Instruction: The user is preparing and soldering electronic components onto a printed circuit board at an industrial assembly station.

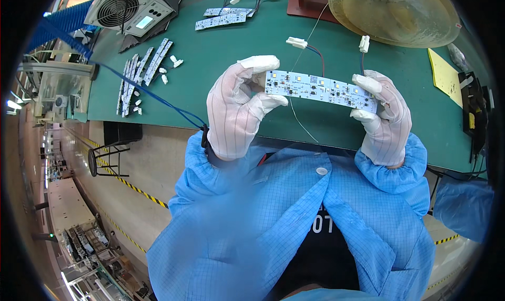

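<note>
A white LED circuit board strip [321, 90] is held up level in front of me, its component side showing. My left hand [236, 106], in a striped white glove, has thumb and fingers closed about the strip's left end. At the right end, my gloved right hand [386, 117] pinches the board between thumb and fingers. Two pairs of thin wires rise from the far edge to a white connector [296, 42] on the left and another white connector [364, 44] on the right. A thin wire [302, 123] hangs down behind the board.
Bare board strips [158, 62] and small white connectors [164, 79] lie on the green mat at left. Wired boards [221, 21] rest at the back. A vented machine [131, 9] stands far left, a round hood [397, 14] far right. A blue cord [152, 96] reaches my left wrist.
</note>
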The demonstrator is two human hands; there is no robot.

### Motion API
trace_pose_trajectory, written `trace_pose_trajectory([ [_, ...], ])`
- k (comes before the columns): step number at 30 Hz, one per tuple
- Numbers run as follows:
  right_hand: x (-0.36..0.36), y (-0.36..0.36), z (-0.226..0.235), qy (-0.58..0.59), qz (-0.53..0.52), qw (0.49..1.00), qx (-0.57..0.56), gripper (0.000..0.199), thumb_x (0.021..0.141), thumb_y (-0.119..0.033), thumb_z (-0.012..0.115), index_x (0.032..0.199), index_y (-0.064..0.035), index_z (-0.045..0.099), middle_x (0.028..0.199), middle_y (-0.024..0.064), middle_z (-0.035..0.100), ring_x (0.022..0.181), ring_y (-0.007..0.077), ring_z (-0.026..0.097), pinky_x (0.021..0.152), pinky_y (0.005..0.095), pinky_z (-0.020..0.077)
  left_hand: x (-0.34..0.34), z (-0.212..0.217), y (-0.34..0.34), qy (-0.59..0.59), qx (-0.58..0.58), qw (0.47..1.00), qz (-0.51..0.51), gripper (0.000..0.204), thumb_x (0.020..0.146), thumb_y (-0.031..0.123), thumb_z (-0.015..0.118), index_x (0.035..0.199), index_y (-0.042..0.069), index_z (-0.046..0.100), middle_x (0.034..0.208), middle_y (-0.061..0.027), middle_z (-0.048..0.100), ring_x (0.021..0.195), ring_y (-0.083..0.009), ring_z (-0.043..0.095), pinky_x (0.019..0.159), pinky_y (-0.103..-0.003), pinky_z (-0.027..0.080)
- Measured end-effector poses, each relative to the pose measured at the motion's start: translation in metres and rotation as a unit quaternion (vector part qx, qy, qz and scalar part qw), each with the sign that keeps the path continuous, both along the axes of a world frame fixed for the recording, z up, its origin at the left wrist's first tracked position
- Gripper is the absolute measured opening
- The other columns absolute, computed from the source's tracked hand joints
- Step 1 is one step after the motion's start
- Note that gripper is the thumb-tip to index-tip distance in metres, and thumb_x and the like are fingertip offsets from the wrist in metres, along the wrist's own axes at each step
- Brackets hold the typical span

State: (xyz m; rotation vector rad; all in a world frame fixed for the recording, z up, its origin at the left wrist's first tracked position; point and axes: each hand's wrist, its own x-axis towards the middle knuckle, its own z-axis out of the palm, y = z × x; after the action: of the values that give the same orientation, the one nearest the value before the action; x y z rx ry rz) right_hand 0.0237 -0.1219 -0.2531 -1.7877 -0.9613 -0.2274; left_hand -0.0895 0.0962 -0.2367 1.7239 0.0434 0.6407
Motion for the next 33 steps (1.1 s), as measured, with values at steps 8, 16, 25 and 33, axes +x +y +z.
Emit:
trace_pose_trajectory([
  [8, 0.003, -0.005, -0.006, -0.009, 0.027, 1.0, 0.011, 0.063, 0.068, -0.047, 0.074, 0.108, 0.0004, 0.065, 0.104, 0.0148, 0.061, 0.104, 0.0249, 0.057, 0.087, 0.0332, 0.0465, 0.001, -0.002, 0.0, 0.023, -0.007, 1.0, -0.013, 0.049, 0.073, 0.007, 0.078, 0.116, 0.001, 0.057, 0.1, -0.0057, 0.063, 0.087, -0.0127, 0.059, 0.079, -0.026, 0.049],
  [16, 0.006, -0.018, 0.004, -0.021, -0.017, 1.0, 0.002, 0.053, 0.067, -0.035, 0.079, 0.106, -0.0024, 0.066, 0.098, 0.0124, 0.063, 0.101, 0.0269, 0.058, 0.087, 0.0352, 0.047, 0.006, 0.0, 0.001, 0.106, -0.011, 0.994, 0.006, 0.047, 0.069, 0.005, 0.077, 0.113, 0.004, 0.06, 0.096, -0.007, 0.066, 0.091, -0.0179, 0.061, 0.08, -0.029, 0.05],
  [25, 0.013, -0.067, 0.015, -0.143, -0.129, 0.909, -0.37, 0.039, 0.075, -0.016, 0.068, 0.111, -0.0028, 0.062, 0.109, 0.0131, 0.061, 0.109, 0.0248, 0.054, 0.097, 0.034, 0.0398, 0.01, -0.003, 0.009, 0.038, 0.61, 0.779, -0.142, 0.023, 0.063, 0.012, 0.076, 0.081, 0.02, 0.065, 0.126, -0.0031, 0.053, 0.128, -0.0339, 0.037, 0.103, -0.052, 0.034],
  [33, 0.061, -0.178, 0.018, 0.311, -0.238, 0.885, 0.252, 0.046, 0.099, -0.029, 0.043, 0.137, -0.003, 0.042, 0.136, 0.0124, 0.048, 0.125, 0.0225, 0.044, 0.11, 0.0361, 0.0301, 0.026, -0.003, 0.012, -0.039, 0.505, 0.832, -0.226, 0.013, 0.07, 0.02, 0.069, 0.076, 0.01, 0.065, 0.108, -0.0044, 0.062, 0.114, -0.0294, 0.054, 0.103, -0.054, 0.04],
])
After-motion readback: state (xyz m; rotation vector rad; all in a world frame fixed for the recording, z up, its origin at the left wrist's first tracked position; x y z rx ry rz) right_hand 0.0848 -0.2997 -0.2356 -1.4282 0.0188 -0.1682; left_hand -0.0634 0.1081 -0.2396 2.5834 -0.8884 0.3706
